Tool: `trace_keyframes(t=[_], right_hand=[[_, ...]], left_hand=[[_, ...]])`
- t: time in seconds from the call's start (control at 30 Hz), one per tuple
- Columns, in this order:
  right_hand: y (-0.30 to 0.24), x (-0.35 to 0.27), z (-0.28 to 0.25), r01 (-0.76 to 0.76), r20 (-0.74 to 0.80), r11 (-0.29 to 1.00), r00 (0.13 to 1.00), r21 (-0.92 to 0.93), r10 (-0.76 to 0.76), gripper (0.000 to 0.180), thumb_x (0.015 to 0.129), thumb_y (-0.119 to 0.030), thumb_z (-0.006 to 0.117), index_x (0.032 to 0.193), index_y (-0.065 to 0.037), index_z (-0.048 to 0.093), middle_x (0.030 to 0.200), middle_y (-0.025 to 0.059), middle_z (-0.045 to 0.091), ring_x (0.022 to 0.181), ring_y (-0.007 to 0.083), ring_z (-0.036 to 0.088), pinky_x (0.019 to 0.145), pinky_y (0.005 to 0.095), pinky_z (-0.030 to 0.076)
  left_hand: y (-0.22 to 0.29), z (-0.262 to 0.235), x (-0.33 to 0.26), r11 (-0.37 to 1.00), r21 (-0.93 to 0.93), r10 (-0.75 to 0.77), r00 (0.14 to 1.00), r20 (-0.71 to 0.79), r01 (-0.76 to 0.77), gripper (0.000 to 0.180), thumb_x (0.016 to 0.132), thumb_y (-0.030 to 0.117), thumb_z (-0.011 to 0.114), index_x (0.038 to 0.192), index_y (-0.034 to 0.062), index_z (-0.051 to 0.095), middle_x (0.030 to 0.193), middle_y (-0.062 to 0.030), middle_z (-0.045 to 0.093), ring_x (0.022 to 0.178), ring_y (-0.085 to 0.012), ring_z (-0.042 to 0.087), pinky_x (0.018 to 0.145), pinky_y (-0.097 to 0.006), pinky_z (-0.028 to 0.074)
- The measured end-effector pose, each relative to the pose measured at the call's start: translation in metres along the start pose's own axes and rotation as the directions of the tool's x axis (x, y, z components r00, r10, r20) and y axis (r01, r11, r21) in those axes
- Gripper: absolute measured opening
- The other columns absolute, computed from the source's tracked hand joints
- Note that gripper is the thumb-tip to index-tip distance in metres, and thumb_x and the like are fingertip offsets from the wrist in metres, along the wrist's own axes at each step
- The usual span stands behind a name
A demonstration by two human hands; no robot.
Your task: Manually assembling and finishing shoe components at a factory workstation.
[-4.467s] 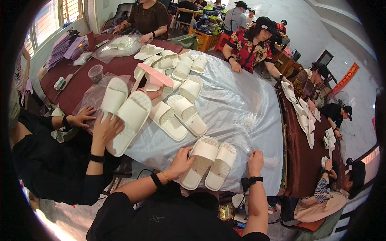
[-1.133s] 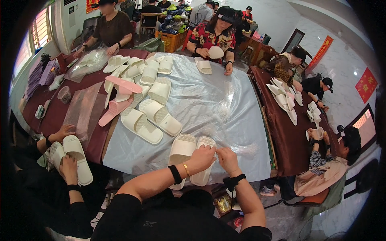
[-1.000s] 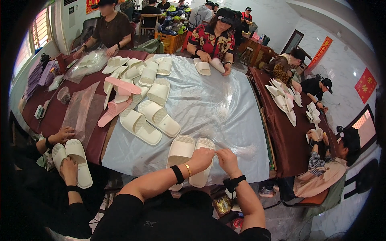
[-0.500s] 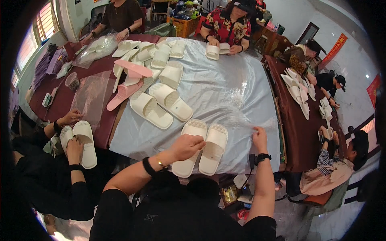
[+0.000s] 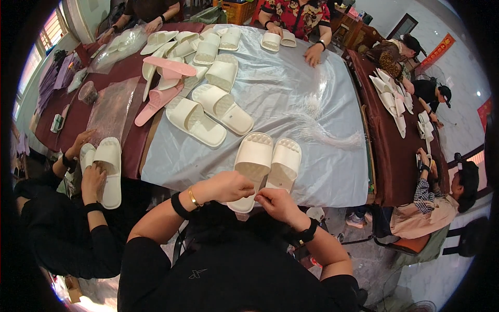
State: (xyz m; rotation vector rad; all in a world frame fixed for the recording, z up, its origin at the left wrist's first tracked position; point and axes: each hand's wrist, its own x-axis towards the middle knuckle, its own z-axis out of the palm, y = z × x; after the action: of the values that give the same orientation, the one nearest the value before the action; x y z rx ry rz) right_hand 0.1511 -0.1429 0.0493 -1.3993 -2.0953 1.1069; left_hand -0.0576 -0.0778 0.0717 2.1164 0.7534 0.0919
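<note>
Fingers point(image 5: 244, 191) pinching, white slippers point(image 5: 267, 164) touching beyond

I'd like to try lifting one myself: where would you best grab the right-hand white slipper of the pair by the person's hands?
Probably by the wide strap of the right-hand slipper, coming from above at its toe end. The strap arches over the flat sole, leaving room for fingers. The heel end is covered by the left hand and right hand.
</note>
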Motion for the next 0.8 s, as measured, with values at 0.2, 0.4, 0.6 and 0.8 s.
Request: trace_keyframes(t=[0.2,0.4,0.6,0.8], right_hand=[[-0.005,-0.015,0.007,-0.085,-0.071,0.988,0.993,0.132,0.095,0.022,0.087,-0.02,0.056,0.086,0.001,0.064,0.072,0.0181,0.062,0.066,0.0299,0.062,0.061,0.0359,0.047],[0.024,-0.015,0.028,-0.354,0.019,0.861,0.927,0.366,0.374,0.025,0.089,-0.021,0.053,0.08,0.001,0.064,0.063,0.0009,0.057,0.054,0.0081,0.05,0.05,0.0233,0.039],[0.013,0.0,0.04,-0.45,0.121,0.615,0.857,0.647,0.5,0.025,0.086,-0.02,0.054,0.075,0.001,0.063,0.06,0.0016,0.054,0.049,0.0092,0.047,0.046,0.0235,0.036],[0.014,0.024,0.041,-0.385,0.059,0.528,0.845,0.757,0.532,0.022,0.088,-0.018,0.052,0.082,0.0,0.061,0.058,0.0018,0.052,0.044,0.0095,0.044,0.041,0.0236,0.034]], left_hand=[[-0.013,-0.009,-0.001,0.999,-0.003,-0.045,0.997,-0.065,0.045,0.025,0.088,0.028,0.053,0.085,0.0057,0.063,0.076,-0.0161,0.063,0.073,-0.034,0.061,0.064,-0.042,0.046],[-0.04,-0.016,0.014,0.974,-0.22,-0.178,0.799,-0.574,0.059,0.031,0.083,0.021,0.062,0.104,-0.0003,0.06,0.075,-0.0142,0.062,0.07,-0.0242,0.061,0.065,-0.037,0.048],[-0.054,-0.023,0.024,0.985,-0.167,-0.135,0.784,-0.606,0.041,0.03,0.084,0.018,0.062,0.107,-0.0009,0.06,0.089,-0.0131,0.063,0.078,-0.0216,0.061,0.071,-0.032,0.049],[-0.066,-0.029,0.038,0.997,-0.057,-0.082,0.781,-0.62,0.059,0.03,0.084,0.02,0.061,0.104,-0.0012,0.061,0.094,-0.0164,0.063,0.085,-0.0275,0.061,0.074,-0.037,0.049]])
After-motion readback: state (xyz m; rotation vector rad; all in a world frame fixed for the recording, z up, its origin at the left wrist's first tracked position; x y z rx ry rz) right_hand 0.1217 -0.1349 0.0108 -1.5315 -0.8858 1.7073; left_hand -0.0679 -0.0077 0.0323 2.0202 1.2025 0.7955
